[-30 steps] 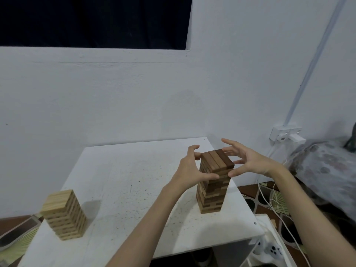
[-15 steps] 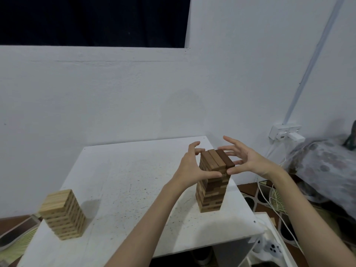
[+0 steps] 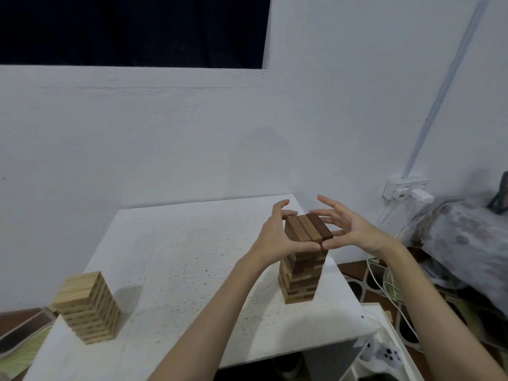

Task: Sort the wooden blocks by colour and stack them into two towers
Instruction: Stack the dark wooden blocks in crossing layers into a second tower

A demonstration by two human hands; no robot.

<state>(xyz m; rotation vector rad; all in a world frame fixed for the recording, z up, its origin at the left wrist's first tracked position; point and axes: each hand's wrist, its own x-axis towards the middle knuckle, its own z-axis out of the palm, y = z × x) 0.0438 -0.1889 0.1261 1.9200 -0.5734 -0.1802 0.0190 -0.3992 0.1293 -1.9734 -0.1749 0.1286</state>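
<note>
White table (image 3: 178,259) against pale wall (image 3: 137,138), dark window (image 3: 132,28) above.

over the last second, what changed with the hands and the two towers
Both hands closed in on the top of the dark tower: the left hand and right hand now have thumbs meeting at its front, fingers cupped round the top layer. The light tower and the table stayed put.
</note>
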